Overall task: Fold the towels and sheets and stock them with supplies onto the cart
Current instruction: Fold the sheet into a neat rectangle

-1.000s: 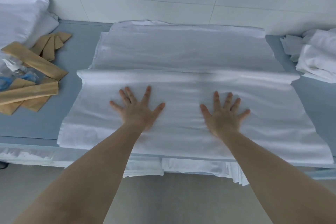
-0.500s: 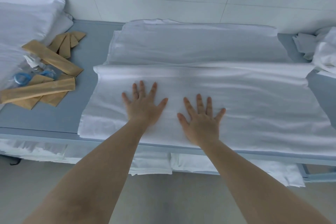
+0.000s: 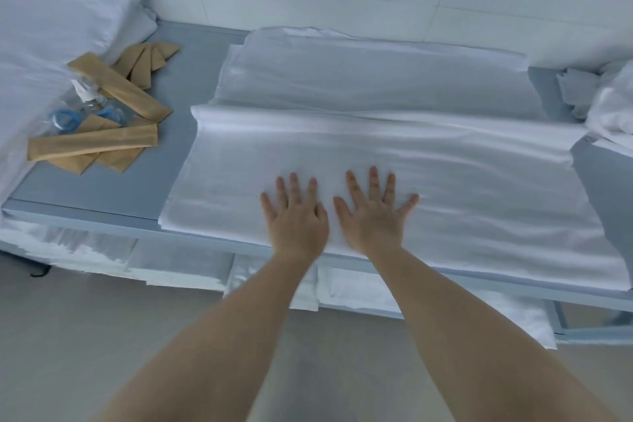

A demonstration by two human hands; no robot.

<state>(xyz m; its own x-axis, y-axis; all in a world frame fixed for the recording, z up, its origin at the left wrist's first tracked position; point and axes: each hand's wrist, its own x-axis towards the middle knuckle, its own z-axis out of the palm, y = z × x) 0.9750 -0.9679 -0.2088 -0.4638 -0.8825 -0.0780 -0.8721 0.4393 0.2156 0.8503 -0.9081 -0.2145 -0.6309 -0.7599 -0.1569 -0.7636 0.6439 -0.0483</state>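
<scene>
A large white sheet [image 3: 445, 181] lies folded in wide layers across the grey-blue cart top [image 3: 102, 188], its near edge at the cart's front rim. My left hand [image 3: 296, 216] and my right hand [image 3: 373, 212] lie flat on the near layer, side by side, fingers straight and spread, almost touching each other. Neither hand grips any cloth. Several brown paper packets [image 3: 92, 144] and small clear bottles with blue caps [image 3: 68, 118] lie on the cart's left part.
White pillows [image 3: 58, 27] are piled at the far left. Crumpled white linen [image 3: 613, 113] sits at the right edge. More folded white linen [image 3: 359, 291] fills the shelf under the cart top. A tiled wall stands behind; bare floor lies in front.
Both hands have slid inward across the sheet, from well apart to nearly touching at its near middle. The view has shifted left.
</scene>
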